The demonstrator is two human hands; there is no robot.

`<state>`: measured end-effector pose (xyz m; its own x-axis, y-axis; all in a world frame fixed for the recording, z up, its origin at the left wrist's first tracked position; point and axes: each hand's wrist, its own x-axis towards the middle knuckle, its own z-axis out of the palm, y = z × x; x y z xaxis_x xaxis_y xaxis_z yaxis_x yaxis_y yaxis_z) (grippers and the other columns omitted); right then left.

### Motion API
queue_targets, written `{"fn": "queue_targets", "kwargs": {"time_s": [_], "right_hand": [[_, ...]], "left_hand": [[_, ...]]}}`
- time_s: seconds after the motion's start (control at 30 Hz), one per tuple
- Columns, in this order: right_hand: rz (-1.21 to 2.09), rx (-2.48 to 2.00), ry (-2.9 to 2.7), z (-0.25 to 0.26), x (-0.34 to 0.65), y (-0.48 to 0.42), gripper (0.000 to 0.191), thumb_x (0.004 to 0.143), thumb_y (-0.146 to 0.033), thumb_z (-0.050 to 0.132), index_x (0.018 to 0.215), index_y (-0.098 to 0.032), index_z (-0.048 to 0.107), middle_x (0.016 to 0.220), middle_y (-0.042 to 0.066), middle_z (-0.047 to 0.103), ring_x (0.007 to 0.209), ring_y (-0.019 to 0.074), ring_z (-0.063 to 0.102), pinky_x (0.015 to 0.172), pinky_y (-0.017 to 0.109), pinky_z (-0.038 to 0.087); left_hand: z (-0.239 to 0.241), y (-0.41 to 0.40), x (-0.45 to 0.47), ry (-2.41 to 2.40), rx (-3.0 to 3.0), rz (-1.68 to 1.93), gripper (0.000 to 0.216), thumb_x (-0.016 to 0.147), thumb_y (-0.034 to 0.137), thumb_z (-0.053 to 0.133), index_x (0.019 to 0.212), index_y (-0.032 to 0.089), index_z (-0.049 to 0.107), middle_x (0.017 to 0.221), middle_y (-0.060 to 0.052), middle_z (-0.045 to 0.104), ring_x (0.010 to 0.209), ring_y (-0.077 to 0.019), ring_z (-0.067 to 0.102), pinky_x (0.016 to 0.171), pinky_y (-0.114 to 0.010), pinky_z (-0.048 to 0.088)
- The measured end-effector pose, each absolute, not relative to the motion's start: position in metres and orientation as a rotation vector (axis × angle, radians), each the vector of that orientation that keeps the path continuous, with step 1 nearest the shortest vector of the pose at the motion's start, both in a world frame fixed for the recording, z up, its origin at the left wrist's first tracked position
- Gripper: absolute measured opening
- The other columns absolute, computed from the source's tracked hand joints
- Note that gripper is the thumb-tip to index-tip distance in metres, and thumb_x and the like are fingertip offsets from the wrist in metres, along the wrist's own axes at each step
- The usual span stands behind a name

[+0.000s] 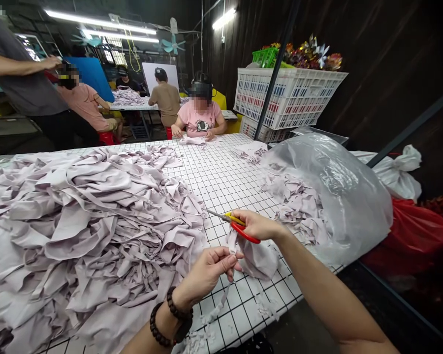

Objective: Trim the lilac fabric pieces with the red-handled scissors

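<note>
My right hand (256, 225) is closed on a pair of scissors (239, 227) with red and yellow handles, the blades pointing left over the table. Below it, my left hand (216, 265) pinches the edge of a pale lilac cloth piece (260, 258). That cloth hangs down to the right, under the scissors, and a narrow strip trails below my left fingers. Beaded bracelets circle my left wrist. A big heap of the same pale cloth (96, 221) covers the left of the table. Small cut scraps (266, 306) lie near the front edge.
A clear plastic bag (339, 191) with cloth pieces at its mouth lies on the right of the grid-patterned table (225, 187). Across it a person in a pink shirt (199, 118) handles cloth. White crates (288, 93) stand behind the bag; a red bag (413, 236) is at far right.
</note>
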<state>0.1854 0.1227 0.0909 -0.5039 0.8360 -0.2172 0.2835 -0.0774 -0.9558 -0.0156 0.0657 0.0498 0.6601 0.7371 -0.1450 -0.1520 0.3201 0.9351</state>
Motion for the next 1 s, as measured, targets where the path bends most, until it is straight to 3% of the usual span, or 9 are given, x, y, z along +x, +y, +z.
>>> {"fn": "queue_targets", "kwargs": {"time_s": [0.17,0.27,0.33,0.37,0.47,0.57,0.63,0.77,1.0], "right_hand": [[1.597,-1.288,-1.548,0.044,0.174,0.103,0.035,0.066,-0.034,0.078,0.090,-0.018,0.059,0.082,-0.001,0.061,0.068,0.0116,0.056,0.058,0.022,0.043],[1.457,-1.353,-1.354,0.031,0.182,0.080,0.034,0.068,-0.042,0.076,0.078,-0.018,0.055,0.066,-0.005,0.052,0.055,0.0089,0.046,0.052,0.022,0.037],[1.458,-1.367,-1.330,0.031,0.189,0.062,0.034,0.072,-0.046,0.072,0.072,-0.019,0.051,0.058,-0.007,0.044,0.049,0.0080,0.038,0.047,0.023,0.032],[1.469,-1.379,-1.354,0.032,0.192,0.053,0.035,0.074,-0.048,0.070,0.071,-0.020,0.049,0.059,-0.007,0.044,0.049,0.0083,0.038,0.047,0.023,0.031],[1.360,-1.510,-1.566,0.044,0.197,0.029,0.034,0.076,-0.049,0.068,0.073,-0.021,0.049,0.065,-0.005,0.047,0.055,0.0106,0.041,0.052,0.024,0.032],[1.049,-1.678,-1.868,0.057,0.196,0.014,0.033,0.075,-0.046,0.069,0.074,-0.021,0.048,0.064,-0.005,0.047,0.060,0.0124,0.041,0.057,0.026,0.032],[0.872,-1.753,-1.984,0.064,0.194,0.011,0.034,0.074,-0.046,0.068,0.073,-0.022,0.045,0.064,-0.005,0.049,0.061,0.0129,0.042,0.062,0.027,0.034],[0.724,-1.819,-2.072,0.071,0.188,0.011,0.034,0.076,-0.047,0.065,0.073,-0.022,0.043,0.066,-0.005,0.051,0.061,0.0134,0.045,0.071,0.031,0.035],[0.637,-1.809,-2.111,0.078,0.175,0.013,0.041,0.073,-0.058,0.066,0.073,-0.022,0.046,0.067,-0.005,0.054,0.061,0.0138,0.045,0.071,0.031,0.033]], "left_hand": [[0.045,0.057,-0.030,0.908,1.290,0.785,0.032,0.088,0.045,0.056,0.088,0.014,0.066,0.082,-0.004,0.060,0.059,-0.0097,0.053,0.058,-0.023,0.044],[0.044,0.057,-0.036,1.067,1.514,0.946,0.029,0.088,0.042,0.056,0.081,0.016,0.068,0.109,-0.010,0.056,0.092,-0.0191,0.058,0.074,-0.028,0.047],[0.045,0.059,-0.038,1.057,1.587,1.008,0.028,0.089,0.038,0.056,0.077,0.018,0.070,0.123,-0.011,0.053,0.118,-0.0256,0.047,0.092,-0.033,0.042],[0.045,0.060,-0.037,1.012,1.585,1.014,0.028,0.090,0.036,0.055,0.076,0.018,0.071,0.124,-0.011,0.055,0.122,-0.0263,0.045,0.096,-0.034,0.040],[0.043,0.061,-0.033,0.841,1.458,0.961,0.028,0.093,0.034,0.050,0.087,0.017,0.072,0.108,-0.011,0.065,0.088,-0.0195,0.059,0.078,-0.030,0.047],[0.039,0.060,-0.027,0.757,1.349,0.920,0.028,0.094,0.034,0.048,0.095,0.015,0.068,0.077,-0.005,0.063,0.060,-0.0117,0.053,0.060,-0.024,0.044],[0.037,0.058,-0.026,0.746,1.369,0.926,0.027,0.095,0.033,0.048,0.090,0.014,0.066,0.069,-0.002,0.057,0.061,-0.0114,0.053,0.061,-0.023,0.042],[0.037,0.056,-0.025,0.771,1.554,0.937,0.025,0.095,0.031,0.046,0.086,0.015,0.063,0.076,-0.002,0.055,0.067,-0.0120,0.054,0.066,-0.024,0.042],[0.035,0.056,-0.025,0.764,1.682,0.941,0.023,0.096,0.028,0.045,0.087,0.017,0.062,0.079,-0.003,0.056,0.074,-0.0139,0.053,0.069,-0.025,0.041]]}}
